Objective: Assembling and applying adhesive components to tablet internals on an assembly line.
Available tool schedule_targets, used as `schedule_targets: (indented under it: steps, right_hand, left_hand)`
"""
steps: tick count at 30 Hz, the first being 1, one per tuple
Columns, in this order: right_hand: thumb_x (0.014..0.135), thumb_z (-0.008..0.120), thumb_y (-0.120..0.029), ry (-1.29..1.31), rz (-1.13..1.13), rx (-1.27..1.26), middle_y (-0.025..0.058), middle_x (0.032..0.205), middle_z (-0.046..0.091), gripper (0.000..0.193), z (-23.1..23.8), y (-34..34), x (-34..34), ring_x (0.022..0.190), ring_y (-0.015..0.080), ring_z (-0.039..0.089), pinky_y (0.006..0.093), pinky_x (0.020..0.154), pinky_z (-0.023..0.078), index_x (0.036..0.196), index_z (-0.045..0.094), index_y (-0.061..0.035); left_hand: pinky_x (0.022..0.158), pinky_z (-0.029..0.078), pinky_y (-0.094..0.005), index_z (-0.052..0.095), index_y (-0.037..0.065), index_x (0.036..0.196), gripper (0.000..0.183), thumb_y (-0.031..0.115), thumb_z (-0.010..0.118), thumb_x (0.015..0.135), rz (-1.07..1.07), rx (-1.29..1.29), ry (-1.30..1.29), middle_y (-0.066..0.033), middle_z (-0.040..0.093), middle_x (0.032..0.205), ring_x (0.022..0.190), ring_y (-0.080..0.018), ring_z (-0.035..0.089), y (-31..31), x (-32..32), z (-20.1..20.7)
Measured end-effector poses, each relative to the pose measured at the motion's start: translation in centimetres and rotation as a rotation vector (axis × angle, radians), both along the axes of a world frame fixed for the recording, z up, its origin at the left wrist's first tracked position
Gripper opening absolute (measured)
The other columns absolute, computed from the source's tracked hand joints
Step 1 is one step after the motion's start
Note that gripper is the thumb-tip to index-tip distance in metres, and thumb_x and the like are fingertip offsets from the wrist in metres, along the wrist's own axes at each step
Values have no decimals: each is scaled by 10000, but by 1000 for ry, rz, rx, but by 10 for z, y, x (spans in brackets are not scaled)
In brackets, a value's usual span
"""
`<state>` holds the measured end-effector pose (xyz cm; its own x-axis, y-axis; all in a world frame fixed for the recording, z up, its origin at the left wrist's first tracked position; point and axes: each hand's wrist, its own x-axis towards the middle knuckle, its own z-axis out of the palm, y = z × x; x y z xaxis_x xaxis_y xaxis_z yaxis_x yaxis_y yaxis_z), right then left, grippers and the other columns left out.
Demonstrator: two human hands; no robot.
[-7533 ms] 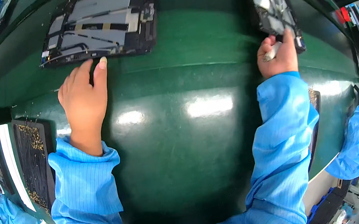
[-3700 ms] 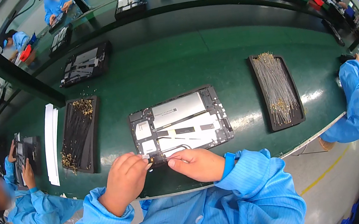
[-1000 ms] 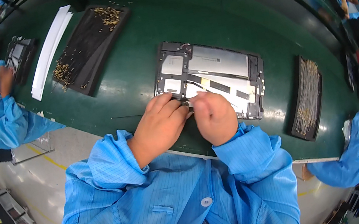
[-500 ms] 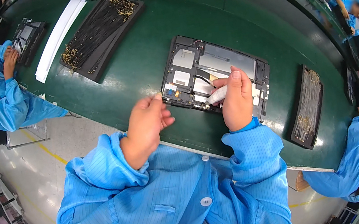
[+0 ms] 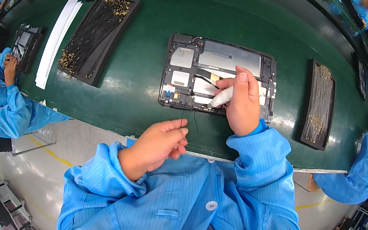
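An opened flat electronic device, like a tablet with its inner parts bare, lies at a slant on the green table. My right hand rests over its lower middle, fingers curled together and thumb up. A white covering, perhaps a finger cot, points down at the device's near edge; what the fingers hold is hidden. A dark curved strip shows beside them. My left hand is off the device's near left corner, thumb and forefinger pinched on a thin black cable that loops toward that edge.
A black tray of black cables with gold ends lies far left, beside white strips. Another tray with grey cables stands at the right. Co-workers in blue sit left and right.
My left hand has drawn back from the device's left corner toward me, and a thin black cable now shows at its fingertips. The right hand has stayed nearly in place.
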<state>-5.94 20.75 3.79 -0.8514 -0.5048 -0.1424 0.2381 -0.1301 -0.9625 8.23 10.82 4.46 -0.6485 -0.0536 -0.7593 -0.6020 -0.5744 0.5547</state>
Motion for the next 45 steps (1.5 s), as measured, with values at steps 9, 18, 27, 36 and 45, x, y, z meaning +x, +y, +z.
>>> schedule_targets:
  steps: [9, 18, 27, 36, 45]
  right_hand:
    - [774, 488, -228, -156, 292, 264, 82, 757, 554, 350, 8, -11, -22, 636, 116, 520, 224, 589, 428, 1058, 462, -25]
    - [684, 474, -239, 517, 823, 835, 173, 968, 533, 337, 9, -51, -19, 892, 312, 509, 350, 786, 397, 948, 555, -44]
    - [736, 512, -229, -41, 55, 339, 60, 732, 544, 215, 6, 52, -64, 600, 153, 528, 275, 557, 441, 880, 551, -74]
    - [720, 527, -318, 400, -464, 1341, 193, 993, 514, 395, 5, 232, -88, 930, 331, 482, 374, 794, 387, 999, 532, -39]
    - [738, 492, -290, 277, -611, 1442, 172, 857, 559, 269, 2, 236, -90, 818, 337, 522, 386, 738, 413, 874, 585, -77]
  left_hand:
    - [431, 358, -201, 397, -27, 1073, 318, 128, 459, 802, -3, -39, 9, -40, 483, 676, 524, -91, 472, -19, -19, -7]
    - [396, 379, -239, 467, -6, 988, 245, 146, 463, 796, 31, -125, -62, -58, 502, 620, 485, -144, 496, -15, -19, -2]
    - [553, 492, -357, 486, 23, 957, 281, 262, 388, 849, 40, 158, 77, -101, 569, 743, 628, -220, 571, -35, -14, -15]
    - [683, 473, -423, 443, 3, 1056, 355, 264, 284, 875, -52, 341, 215, -151, 552, 890, 794, -288, 559, -44, -18, -21]
    - [707, 457, -447, 446, -10, 1053, 365, 267, 291, 871, -43, 410, 214, -164, 544, 913, 828, -311, 545, -44, -18, -25]
